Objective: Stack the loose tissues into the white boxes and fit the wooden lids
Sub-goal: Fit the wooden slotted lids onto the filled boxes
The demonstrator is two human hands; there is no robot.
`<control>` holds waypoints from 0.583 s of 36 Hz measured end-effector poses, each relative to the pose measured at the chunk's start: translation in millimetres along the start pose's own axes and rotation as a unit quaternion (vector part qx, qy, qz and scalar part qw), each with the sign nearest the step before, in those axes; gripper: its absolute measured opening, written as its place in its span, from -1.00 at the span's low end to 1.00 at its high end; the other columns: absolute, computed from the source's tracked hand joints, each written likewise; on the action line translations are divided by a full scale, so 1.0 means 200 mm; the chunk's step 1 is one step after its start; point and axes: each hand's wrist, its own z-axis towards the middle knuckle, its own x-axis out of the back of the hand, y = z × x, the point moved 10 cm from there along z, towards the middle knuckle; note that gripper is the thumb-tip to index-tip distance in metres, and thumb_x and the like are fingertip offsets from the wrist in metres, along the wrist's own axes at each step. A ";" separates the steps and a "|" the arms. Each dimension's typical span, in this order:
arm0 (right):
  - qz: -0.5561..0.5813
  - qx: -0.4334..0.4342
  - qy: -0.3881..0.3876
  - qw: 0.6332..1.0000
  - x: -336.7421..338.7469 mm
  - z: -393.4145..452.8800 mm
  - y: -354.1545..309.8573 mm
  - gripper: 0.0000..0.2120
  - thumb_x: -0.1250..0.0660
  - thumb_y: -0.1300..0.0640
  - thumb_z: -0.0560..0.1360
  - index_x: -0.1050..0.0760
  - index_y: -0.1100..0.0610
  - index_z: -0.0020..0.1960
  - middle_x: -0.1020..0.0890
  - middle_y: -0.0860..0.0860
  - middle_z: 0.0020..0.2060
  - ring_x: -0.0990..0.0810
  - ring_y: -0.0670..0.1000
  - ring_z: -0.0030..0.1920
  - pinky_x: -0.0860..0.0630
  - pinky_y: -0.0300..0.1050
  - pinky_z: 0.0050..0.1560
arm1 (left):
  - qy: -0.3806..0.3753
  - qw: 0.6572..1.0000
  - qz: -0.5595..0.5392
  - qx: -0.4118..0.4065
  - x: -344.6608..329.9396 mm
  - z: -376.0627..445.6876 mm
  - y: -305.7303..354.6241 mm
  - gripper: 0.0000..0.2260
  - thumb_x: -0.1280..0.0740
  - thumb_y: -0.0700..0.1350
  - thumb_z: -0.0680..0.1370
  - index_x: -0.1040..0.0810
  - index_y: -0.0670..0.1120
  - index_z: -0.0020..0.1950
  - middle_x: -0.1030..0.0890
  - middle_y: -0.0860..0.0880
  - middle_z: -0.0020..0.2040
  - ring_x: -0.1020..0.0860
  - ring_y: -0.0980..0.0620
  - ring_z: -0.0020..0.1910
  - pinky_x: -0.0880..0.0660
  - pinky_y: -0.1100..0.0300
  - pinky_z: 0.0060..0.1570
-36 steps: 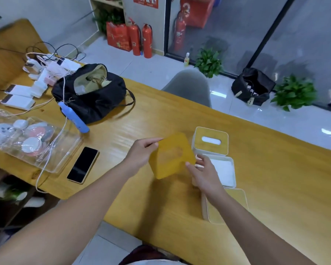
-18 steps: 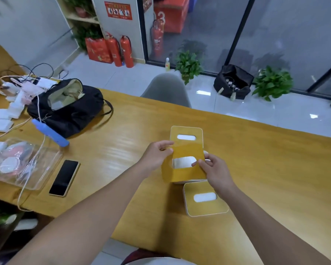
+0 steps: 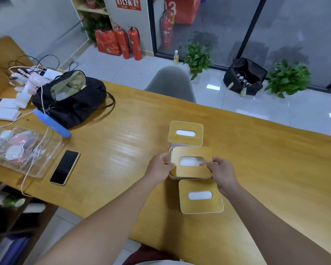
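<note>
Wooden lid (image 3: 191,169) sits slightly askew over the middle white box (image 3: 171,156), not yet seated. Left hand (image 3: 159,167) and right hand (image 3: 221,171) pinch its opposite short edges, fingers curled.

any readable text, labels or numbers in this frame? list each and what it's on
"03", partly cut off: large pale digits on the red cabinet behind the glass.
Red wall sign: white characters, too blurred to read.
Red bag by the extinguishers: gold print, unreadable.
Fire extinguisher labels: too small to read.
Middle wooden lid, white boxes, phone: no text visible.
</note>
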 end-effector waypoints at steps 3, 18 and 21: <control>-0.007 0.004 -0.013 1.000 -0.02 0.02 0.02 -0.79 -0.37 0.14 0.66 -0.77 0.07 -0.03 -0.81 0.03 -0.08 -0.60 0.11 -0.11 -0.43 0.02 -0.04 | 0.003 1.000 0.017 -0.012 -0.01 -0.02 0.02 -0.62 -0.44 -0.16 0.64 -0.66 0.15 0.42 -0.68 0.20 0.10 -0.69 0.14 0.08 -0.54 0.23 -0.10; -0.123 0.083 0.038 0.988 -0.02 0.10 -0.06 -0.83 -0.44 0.10 0.63 -0.68 0.16 -0.09 -0.66 0.24 -0.19 -0.41 0.04 -0.32 -0.35 -0.03 -0.24 | 0.035 0.994 0.094 -0.054 -0.01 -0.01 0.04 -0.76 -0.37 -0.21 0.67 -0.72 0.13 0.11 -0.61 0.12 -0.02 -0.56 0.05 -0.17 -0.41 0.40 -0.31; -0.244 0.152 0.083 0.954 -0.01 0.06 -0.12 -0.72 -0.48 0.10 0.61 -0.50 0.21 -0.19 -0.53 0.11 -0.27 -0.36 0.08 -0.35 -0.24 -0.03 -0.33 | 0.043 0.990 0.121 -0.064 -0.02 -0.02 0.05 -0.86 -0.37 -0.24 0.66 -0.64 -0.02 -0.03 -0.56 0.06 -0.13 -0.50 0.04 -0.20 -0.36 0.37 -0.35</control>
